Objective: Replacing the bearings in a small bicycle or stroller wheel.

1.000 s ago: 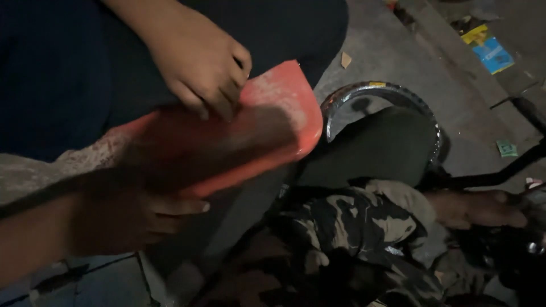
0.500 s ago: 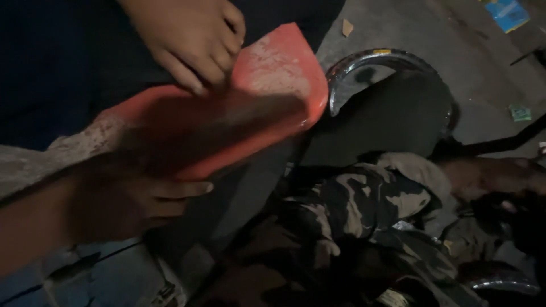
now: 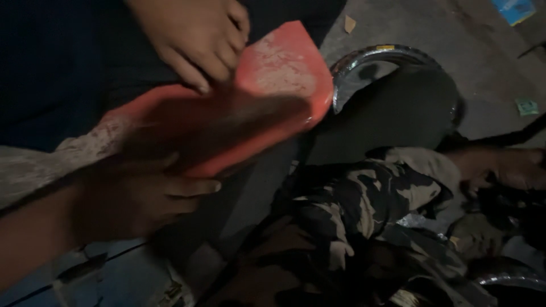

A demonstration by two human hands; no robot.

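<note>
**Two hands on an orange panel, dim light**

So the left hand (image 3: pixel 136 199) comes in from about 8 o'clock, forearm low and in deep shadow; it sits under the near end of the orange plastic panel (image 3: pixel 267 96), fingers curled loosely around the lower edge, one fingertip poking out toward 3 o'clock; looks like a cupping hold from below, though the shadow hides the thumb. The right hand (image 3: pixel 196 37) drops in from 12 o'clock, palm down, fingers bent and resting on the panel's top face near its upper edge; pressing or steadying, not wrapped round it; I can't tell if anything is pinched.

The panel itself sits centre-left in the head view; its long axis runs from 8 o'clock up to 2 o'clock, the rounded, scuffed, pale-dusted end pointing at 2 o'clock; that end is lit, the rest falls under shadow.

Just past the tip, at 2 o'clock, a shiny wheel rim (image 3: pixel 392 54) lies on the grey concrete floor (image 3: pixel 455 34); a camouflage cloth (image 3: pixel 369 204) is bunched at 4 o'clock; another person's hand (image 3: pixel 500 170) shows at 3 o'clock, well apart.
</note>
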